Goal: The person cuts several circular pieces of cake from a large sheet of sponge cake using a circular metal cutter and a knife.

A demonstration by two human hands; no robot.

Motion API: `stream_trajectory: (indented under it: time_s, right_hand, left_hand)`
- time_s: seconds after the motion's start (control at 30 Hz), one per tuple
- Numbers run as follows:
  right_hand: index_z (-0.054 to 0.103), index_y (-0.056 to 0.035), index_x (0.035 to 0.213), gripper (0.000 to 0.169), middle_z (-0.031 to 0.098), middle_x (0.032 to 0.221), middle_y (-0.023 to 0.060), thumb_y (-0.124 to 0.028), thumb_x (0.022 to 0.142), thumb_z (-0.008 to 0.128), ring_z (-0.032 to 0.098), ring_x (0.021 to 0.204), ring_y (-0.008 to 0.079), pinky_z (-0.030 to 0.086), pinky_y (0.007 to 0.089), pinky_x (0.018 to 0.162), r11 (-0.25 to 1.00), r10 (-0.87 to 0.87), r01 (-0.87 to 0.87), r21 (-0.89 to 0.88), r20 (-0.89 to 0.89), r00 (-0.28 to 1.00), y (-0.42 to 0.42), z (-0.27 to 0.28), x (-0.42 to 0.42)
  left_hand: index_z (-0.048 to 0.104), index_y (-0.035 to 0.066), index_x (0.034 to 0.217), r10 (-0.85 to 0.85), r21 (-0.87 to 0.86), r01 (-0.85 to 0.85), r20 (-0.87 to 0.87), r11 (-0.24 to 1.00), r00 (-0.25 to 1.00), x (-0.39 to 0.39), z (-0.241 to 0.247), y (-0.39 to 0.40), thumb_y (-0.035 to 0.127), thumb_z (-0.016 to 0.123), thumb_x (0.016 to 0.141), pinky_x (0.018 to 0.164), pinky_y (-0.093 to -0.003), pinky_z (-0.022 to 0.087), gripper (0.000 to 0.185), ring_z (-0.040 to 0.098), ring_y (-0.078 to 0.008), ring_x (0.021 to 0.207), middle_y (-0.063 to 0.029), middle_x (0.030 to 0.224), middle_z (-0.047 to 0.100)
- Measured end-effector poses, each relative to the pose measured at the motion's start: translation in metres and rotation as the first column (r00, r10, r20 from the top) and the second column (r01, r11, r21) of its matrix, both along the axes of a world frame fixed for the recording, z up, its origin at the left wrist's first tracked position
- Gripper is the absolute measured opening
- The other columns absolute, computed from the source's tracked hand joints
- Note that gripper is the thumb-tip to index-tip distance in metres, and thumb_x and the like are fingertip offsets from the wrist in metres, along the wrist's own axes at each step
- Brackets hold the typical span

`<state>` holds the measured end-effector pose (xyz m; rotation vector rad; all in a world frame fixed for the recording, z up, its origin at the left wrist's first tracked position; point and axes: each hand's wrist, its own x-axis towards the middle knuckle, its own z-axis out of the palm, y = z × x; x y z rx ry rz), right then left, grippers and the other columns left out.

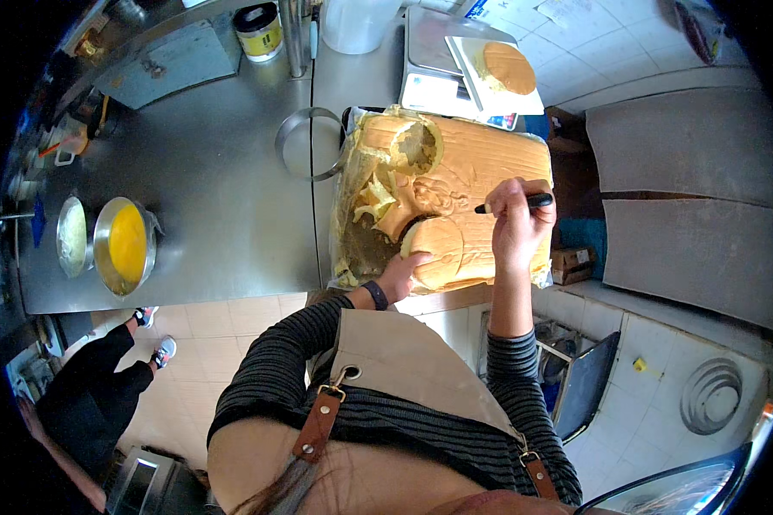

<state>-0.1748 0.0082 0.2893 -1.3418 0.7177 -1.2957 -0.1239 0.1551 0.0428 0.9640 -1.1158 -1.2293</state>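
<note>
A large sheet of sponge cake (pixel 502 145) with a brown top lies before me in a lined baking tray. My left hand (pixel 399 275) rests at its near left part, thumb on top of a round-cut piece of cake (pixel 439 244) whose left edge stands free. In my right hand (pixel 518 225), above the right side of the sheet, is a slim black-handled tool (pixel 540 200); its working end cannot be made out. Torn cake scraps (pixel 377 196) lie left of the round. A ring-shaped cake remnant (pixel 437 151) surrounds a hole at the far left.
A steel cake ring (pixel 283 145) lies left of the tray. Behind it, a cake round (pixel 509 67) sits on a white board (pixel 470 58) over a scale (pixel 425 90). A metal bowl (pixel 151 257) of yellow liquid stands far left. Another person (pixel 96 373) is at lower left.
</note>
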Motion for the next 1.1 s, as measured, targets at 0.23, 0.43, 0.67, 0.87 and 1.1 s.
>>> stream_trajectory:
  time_s: [0.23,0.43,0.67,0.87,1.1]
  right_hand:
    - [0.052,-0.0054,0.076,0.018,0.056,0.061,0.0067,-0.005,0.092,0.061,0.051,0.054,0.0135,0.043,0.0274,0.052,0.961,-0.276,0.276,-0.005,0.023,0.961,-0.004,-0.007,-0.031]
    - [0.052,-0.0094,0.076,0.018,0.054,0.065,0.0026,-0.008,0.093,0.058,0.048,0.058,0.0105,0.041,0.0252,0.053,0.802,-0.595,0.588,0.103,0.223,0.772,-0.002,0.008,-0.083]
    - [0.045,-0.0166,0.073,0.027,0.043,0.067,-0.0017,-0.032,0.093,0.054,0.040,0.060,0.0115,0.035,0.0282,0.060,0.693,-0.712,0.605,0.393,0.510,0.484,0.035,0.013,-0.207]
    - [0.042,-0.0182,0.071,0.030,0.041,0.062,-0.0051,-0.033,0.091,0.057,0.040,0.054,0.0090,0.037,0.0254,0.053,0.591,-0.790,0.613,0.525,0.530,0.308,0.087,-0.029,-0.267]
    - [0.045,-0.0159,0.070,0.030,0.043,0.061,-0.0017,-0.032,0.091,0.060,0.039,0.052,0.0101,0.037,0.0241,0.050,0.592,-0.758,0.599,0.539,0.625,0.187,0.126,-0.026,-0.267]
  left_hand:
    - [0.053,0.004,0.125,0.030,0.259,0.045,-0.279,0.965,0.960,0.006,0.030,0.013,-0.002,0.058,0.076,0.094,-0.0392,0.050,0.050,0.060,-0.0307,0.110,-0.0139,0.123,0.060]
    - [0.051,0.000,0.124,0.323,0.577,0.249,-0.707,0.778,0.629,0.024,0.055,0.007,0.004,0.068,0.084,0.085,-0.0369,0.056,0.043,0.063,-0.0236,0.105,-0.0103,0.119,0.061]
    - [0.045,0.000,0.133,0.221,0.421,0.252,-0.795,0.871,0.565,0.097,0.073,0.003,0.018,0.059,0.092,0.106,-0.0392,0.041,0.047,0.053,-0.0280,0.121,-0.0128,0.130,0.055]
    - [0.045,0.002,0.132,0.237,0.405,0.303,-0.853,0.863,0.465,0.139,0.134,-0.107,0.023,0.058,0.093,0.109,-0.0428,0.036,0.046,0.047,-0.0291,0.127,-0.0147,0.136,0.050]
    - [0.049,0.002,0.128,-0.033,0.114,0.299,-0.894,0.947,0.446,0.101,0.179,-0.307,0.019,0.062,0.089,0.108,-0.0438,0.038,0.044,0.050,-0.0295,0.124,-0.0146,0.132,0.055]
